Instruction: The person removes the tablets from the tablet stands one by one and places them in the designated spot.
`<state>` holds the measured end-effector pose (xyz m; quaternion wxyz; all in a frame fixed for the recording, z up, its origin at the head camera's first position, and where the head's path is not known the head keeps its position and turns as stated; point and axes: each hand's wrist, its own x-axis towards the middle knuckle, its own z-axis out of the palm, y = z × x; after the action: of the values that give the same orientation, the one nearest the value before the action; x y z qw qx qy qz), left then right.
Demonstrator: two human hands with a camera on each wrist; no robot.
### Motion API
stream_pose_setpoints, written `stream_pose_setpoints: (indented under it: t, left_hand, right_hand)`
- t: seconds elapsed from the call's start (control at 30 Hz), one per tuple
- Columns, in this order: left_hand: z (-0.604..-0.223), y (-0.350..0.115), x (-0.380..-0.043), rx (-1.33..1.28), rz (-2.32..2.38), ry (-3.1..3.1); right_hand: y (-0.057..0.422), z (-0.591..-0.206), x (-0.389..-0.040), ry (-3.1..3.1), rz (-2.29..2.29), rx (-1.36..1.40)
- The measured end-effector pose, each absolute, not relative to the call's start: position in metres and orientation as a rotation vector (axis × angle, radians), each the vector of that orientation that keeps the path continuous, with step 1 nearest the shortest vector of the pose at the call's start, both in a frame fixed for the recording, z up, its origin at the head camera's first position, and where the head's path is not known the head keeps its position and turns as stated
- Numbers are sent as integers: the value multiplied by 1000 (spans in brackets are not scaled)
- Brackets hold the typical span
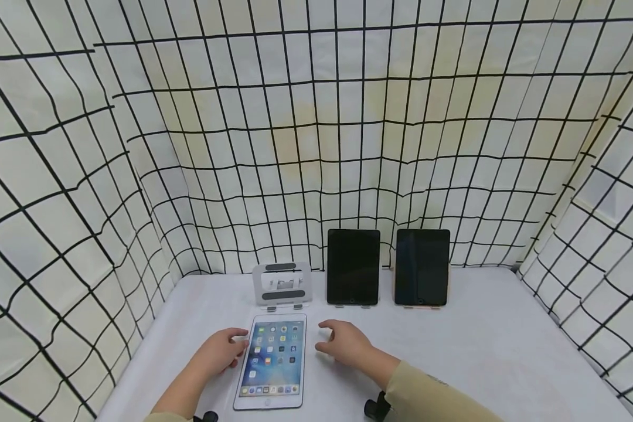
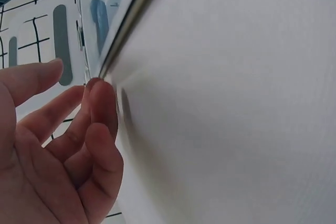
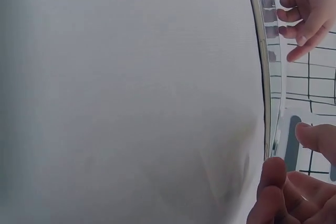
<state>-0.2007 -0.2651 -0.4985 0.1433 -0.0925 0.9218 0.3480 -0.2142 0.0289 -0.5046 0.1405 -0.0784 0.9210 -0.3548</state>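
A white tablet [image 1: 272, 360] with a lit home screen of app icons lies face up on the table, a little left of centre. At its left edge is my left hand [image 1: 223, 351], fingers loosely bent and fingertips right at the rim; the left wrist view shows those fingertips [image 2: 103, 95] close by the tablet's edge [image 2: 128, 22]. Off the tablet's right side, with a small gap in the head view, my right hand [image 1: 346, 344] holds its thumb and fingers apart with nothing between them. Just behind the tablet stands a grey tablet stand [image 1: 257, 286] with dark pads.
Two dark-screened tablets lean upright at the back, one at the centre [image 1: 353, 266] and one further right [image 1: 421, 266]. White cloth covers the table [image 1: 506, 351]. Walls with a black grid [image 1: 295, 146] enclose the back and both sides.
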Motion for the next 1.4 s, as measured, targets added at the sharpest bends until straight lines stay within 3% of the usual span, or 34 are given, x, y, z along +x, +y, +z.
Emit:
stream_pose_setpoints:
  t: [1.03,1.4]
  left_hand:
    - [-496,-194,-212,-101,1300,2759]
    - [-495,-175,-217,-57,1362,2749]
  right_hand:
    - [115,-491,-215,2744,-1127,-248]
    - [160,-485,-216,2847,-1156,-84]
